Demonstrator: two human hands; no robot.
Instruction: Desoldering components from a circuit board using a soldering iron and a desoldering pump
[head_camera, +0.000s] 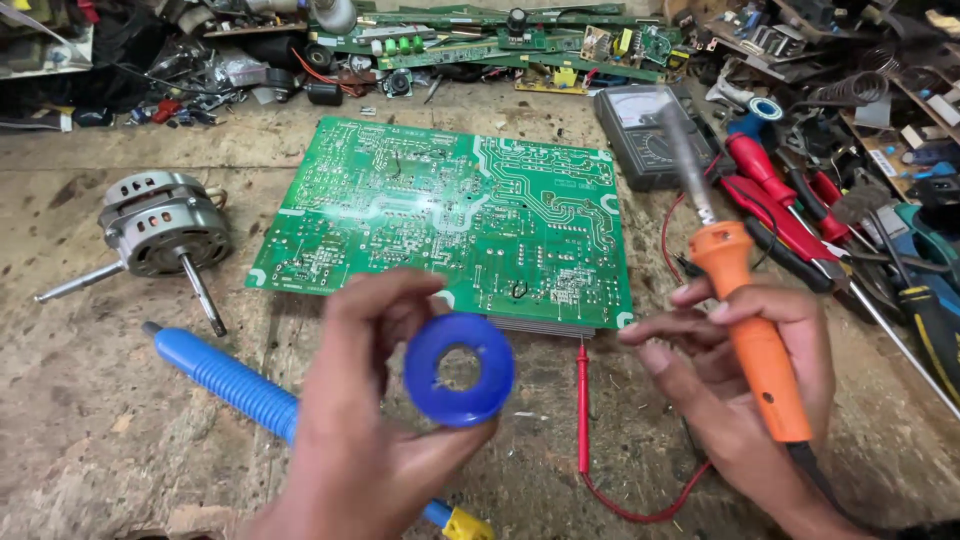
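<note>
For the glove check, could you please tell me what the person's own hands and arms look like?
Both hands are bare: the left hand and the right hand wear no gloves. No rings, watch or bracelet show. The fingers are uncovered, with short nails. No sleeve shows on the short stretch of either wrist in view.

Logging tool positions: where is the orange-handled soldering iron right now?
In the head view, the orange-handled soldering iron is held in the right hand, tip up, right of the green circuit board and just below the grey multimeter.
</note>
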